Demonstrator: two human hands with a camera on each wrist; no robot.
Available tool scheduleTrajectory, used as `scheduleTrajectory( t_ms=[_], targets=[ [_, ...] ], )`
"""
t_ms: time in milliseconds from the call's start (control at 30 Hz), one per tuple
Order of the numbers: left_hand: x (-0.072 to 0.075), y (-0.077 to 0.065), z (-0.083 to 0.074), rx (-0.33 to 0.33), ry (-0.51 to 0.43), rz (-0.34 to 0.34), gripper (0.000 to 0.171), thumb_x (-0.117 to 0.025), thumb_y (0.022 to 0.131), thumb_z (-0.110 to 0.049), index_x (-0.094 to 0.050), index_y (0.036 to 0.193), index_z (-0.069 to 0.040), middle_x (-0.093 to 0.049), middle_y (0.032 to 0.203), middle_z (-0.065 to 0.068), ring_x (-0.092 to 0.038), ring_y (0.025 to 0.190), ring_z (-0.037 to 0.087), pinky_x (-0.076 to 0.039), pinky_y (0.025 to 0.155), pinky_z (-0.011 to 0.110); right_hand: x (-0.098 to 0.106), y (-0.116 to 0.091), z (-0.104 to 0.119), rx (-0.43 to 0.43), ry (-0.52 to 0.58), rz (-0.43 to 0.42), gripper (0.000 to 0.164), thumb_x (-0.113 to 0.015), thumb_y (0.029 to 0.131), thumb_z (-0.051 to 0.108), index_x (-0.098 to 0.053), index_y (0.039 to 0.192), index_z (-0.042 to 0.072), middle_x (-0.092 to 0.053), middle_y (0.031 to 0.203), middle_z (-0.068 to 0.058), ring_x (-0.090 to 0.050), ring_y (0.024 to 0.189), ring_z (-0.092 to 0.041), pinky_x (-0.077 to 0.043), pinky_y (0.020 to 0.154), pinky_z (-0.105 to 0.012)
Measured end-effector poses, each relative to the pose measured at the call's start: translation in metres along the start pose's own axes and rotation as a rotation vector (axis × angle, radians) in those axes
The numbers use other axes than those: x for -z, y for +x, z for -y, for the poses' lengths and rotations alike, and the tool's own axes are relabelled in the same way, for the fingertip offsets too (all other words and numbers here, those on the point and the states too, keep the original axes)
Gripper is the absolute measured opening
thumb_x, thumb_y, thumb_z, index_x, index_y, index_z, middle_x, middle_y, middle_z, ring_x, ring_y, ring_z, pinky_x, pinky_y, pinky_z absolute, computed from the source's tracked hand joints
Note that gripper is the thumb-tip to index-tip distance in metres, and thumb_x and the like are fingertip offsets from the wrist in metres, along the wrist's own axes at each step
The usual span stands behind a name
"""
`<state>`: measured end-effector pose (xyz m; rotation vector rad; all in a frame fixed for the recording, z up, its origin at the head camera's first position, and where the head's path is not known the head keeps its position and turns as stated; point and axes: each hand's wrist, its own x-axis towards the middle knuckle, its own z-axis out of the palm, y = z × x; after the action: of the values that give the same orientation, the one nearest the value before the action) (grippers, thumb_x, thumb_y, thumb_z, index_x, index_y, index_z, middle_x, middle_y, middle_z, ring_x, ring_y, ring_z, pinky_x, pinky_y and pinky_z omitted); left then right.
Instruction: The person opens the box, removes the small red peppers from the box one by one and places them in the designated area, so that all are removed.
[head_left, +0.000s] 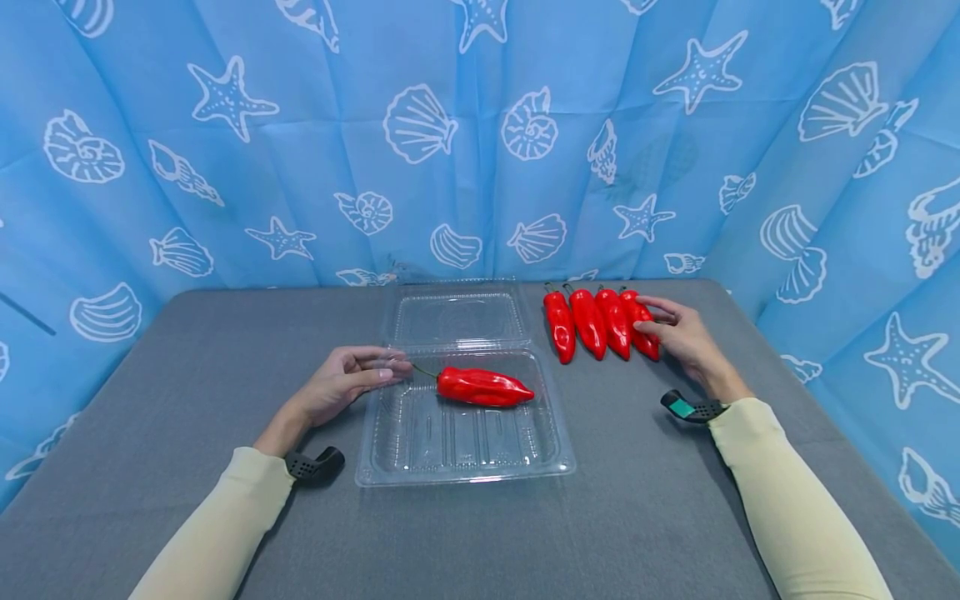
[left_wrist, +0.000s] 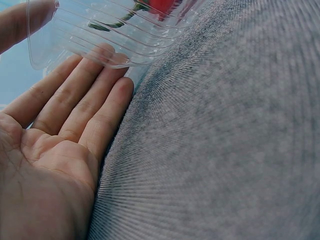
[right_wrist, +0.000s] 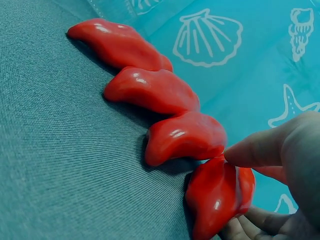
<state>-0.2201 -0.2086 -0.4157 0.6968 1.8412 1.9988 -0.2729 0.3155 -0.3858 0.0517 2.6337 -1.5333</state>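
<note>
A clear plastic clamshell container [head_left: 465, 477] lies opened out on the table, its lid [head_left: 459, 321] folded back. One red pepper [head_left: 483, 387] lies sideways inside it, green stem to the left. My left hand [head_left: 352, 383] is at the container's left edge; in the left wrist view its straight fingers [left_wrist: 95, 95] touch the plastic, with the thumb apart. On the right, my right hand [head_left: 686, 337] pinches the rightmost red pepper [right_wrist: 217, 195] of a row between thumb and fingers. That pepper rests beside its neighbour [right_wrist: 187, 137].
The other red peppers [head_left: 588, 323] of the row stand side by side, stems to the back, right of the lid. A grey cloth [head_left: 187, 383] covers the table. A blue curtain with white shells [head_left: 420, 125] hangs right behind and along the sides.
</note>
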Motion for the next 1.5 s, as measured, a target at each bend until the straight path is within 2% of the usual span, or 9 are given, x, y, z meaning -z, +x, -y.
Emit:
scheduleTrajectory(
  t_ms=[133,333,567,767,1000,1300,1400,1500],
  targets=[
    [0.0,0.0,0.001,-0.001,0.004,-0.002,0.049,-0.061,0.095,0.001,-0.045,0.138,0.019,-0.07,0.124,0.015,-0.066,0.118,0.019,-0.051,0.102,0.03,0.0,0.001,0.0,-0.001,0.004,-0.01,0.06,-0.057,0.104,0.022,-0.035,0.159,0.012,-0.035,0.155,-0.028,-0.038,0.135,-0.043,-0.048,0.084,-0.021],
    [0.0,0.0,0.0,0.002,0.015,-0.006,0.05,-0.062,0.095,0.0,-0.045,0.138,0.019,-0.07,0.124,0.016,-0.066,0.118,0.019,-0.051,0.102,0.029,0.002,0.001,-0.001,0.006,0.005,-0.013,0.061,-0.056,0.104,0.025,-0.034,0.159,0.012,-0.033,0.156,-0.028,-0.037,0.137,-0.044,-0.047,0.091,-0.03],
    [0.0,0.0,0.0,0.001,0.013,-0.002,0.05,-0.062,0.095,0.001,-0.044,0.138,0.019,-0.069,0.125,0.017,-0.066,0.118,0.02,-0.051,0.102,0.03,0.006,-0.001,0.0,0.017,0.025,-0.003,0.061,-0.055,0.105,0.025,-0.031,0.16,0.01,-0.032,0.157,-0.029,-0.039,0.137,-0.044,-0.05,0.078,-0.014],
    [0.001,0.001,0.001,-0.002,0.01,0.003,0.05,-0.062,0.095,0.001,-0.045,0.138,0.02,-0.069,0.125,0.018,-0.066,0.118,0.02,-0.051,0.102,0.03,0.011,-0.002,0.002,0.044,0.022,-0.015,0.059,-0.053,0.105,0.024,-0.032,0.159,0.008,-0.036,0.156,-0.029,-0.045,0.13,-0.04,-0.053,0.081,-0.017],
    [0.0,0.0,0.0,0.002,0.012,-0.003,0.051,-0.062,0.095,0.0,-0.044,0.138,0.02,-0.07,0.124,0.017,-0.066,0.118,0.019,-0.051,0.102,0.03,0.015,-0.006,0.011,0.084,0.022,-0.025,0.06,-0.054,0.105,0.026,-0.034,0.158,0.007,-0.036,0.156,-0.029,-0.043,0.132,-0.04,-0.053,0.086,-0.017],
    [0.001,0.001,0.002,-0.004,0.012,0.004,0.049,-0.061,0.095,0.0,-0.045,0.138,0.019,-0.069,0.125,0.018,-0.066,0.119,0.02,-0.051,0.102,0.029,0.011,-0.009,0.024,0.117,-0.002,-0.041,0.06,-0.057,0.104,0.025,-0.035,0.158,0.008,-0.038,0.155,-0.027,-0.042,0.133,-0.04,-0.051,0.083,-0.013],
    [0.002,0.001,0.002,-0.006,0.013,0.005,0.049,-0.061,0.095,0.0,-0.046,0.138,0.019,-0.069,0.125,0.017,-0.066,0.119,0.02,-0.051,0.103,0.03,0.009,-0.011,0.029,0.128,-0.011,-0.043,0.061,-0.058,0.104,0.026,-0.035,0.158,0.009,-0.039,0.155,-0.026,-0.043,0.134,-0.04,-0.051,0.091,-0.02],
    [0.001,0.001,0.002,-0.006,0.013,0.004,0.05,-0.062,0.095,-0.001,-0.045,0.138,0.019,-0.069,0.125,0.017,-0.066,0.119,0.02,-0.051,0.103,0.03,0.007,-0.015,0.037,0.141,-0.008,-0.037,0.062,-0.059,0.103,0.029,-0.035,0.158,0.01,-0.039,0.154,-0.025,-0.044,0.133,-0.039,-0.049,0.103,-0.038]
  ],
)
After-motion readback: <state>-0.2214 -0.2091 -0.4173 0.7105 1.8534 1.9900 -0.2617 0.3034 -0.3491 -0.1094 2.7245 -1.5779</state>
